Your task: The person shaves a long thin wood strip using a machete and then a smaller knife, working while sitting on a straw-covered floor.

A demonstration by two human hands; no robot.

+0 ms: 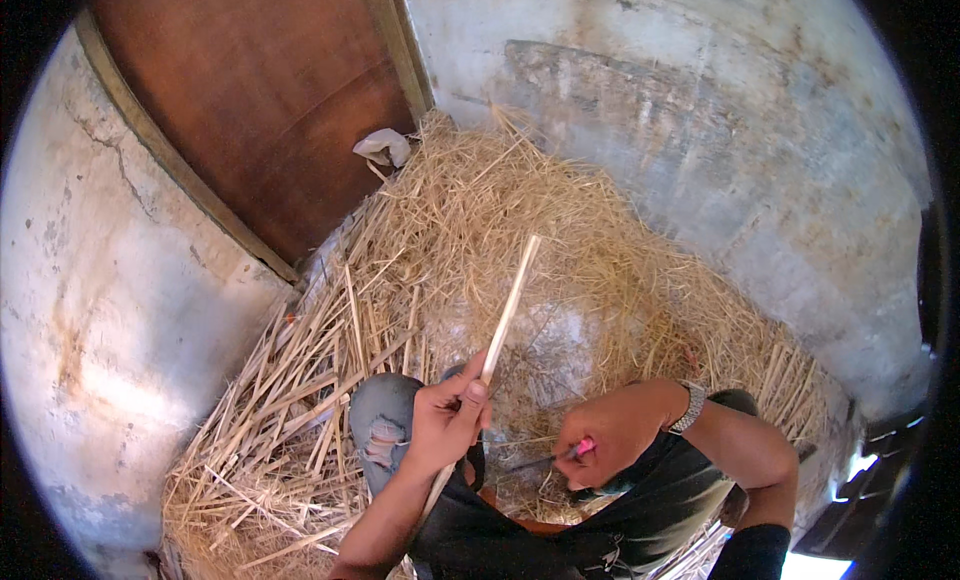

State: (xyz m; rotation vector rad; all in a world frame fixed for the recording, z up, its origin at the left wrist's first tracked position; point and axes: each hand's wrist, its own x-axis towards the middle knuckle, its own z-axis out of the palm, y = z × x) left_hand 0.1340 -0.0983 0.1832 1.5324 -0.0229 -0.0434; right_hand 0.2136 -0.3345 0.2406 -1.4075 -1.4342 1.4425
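My left hand (447,420) is closed around a long pale wooden stick (512,298), the thumb pressed along it. The stick slants up and away to the right, and its lower end runs back beside my forearm. In my right hand (622,430), lower and to the right, is a knife (585,446) with a bright pink patch on its handle. What looks like its thin dark blade points left, apart from the stick. My right fingers hide most of the handle.
A heap of fine curly shavings (560,195) covers the floor ahead against the stained wall (740,140). Many split sticks (290,405) lie at the left, more (790,385) at the right. A brown door (260,90) and a whitish crumpled bag (385,146) are at the back left.
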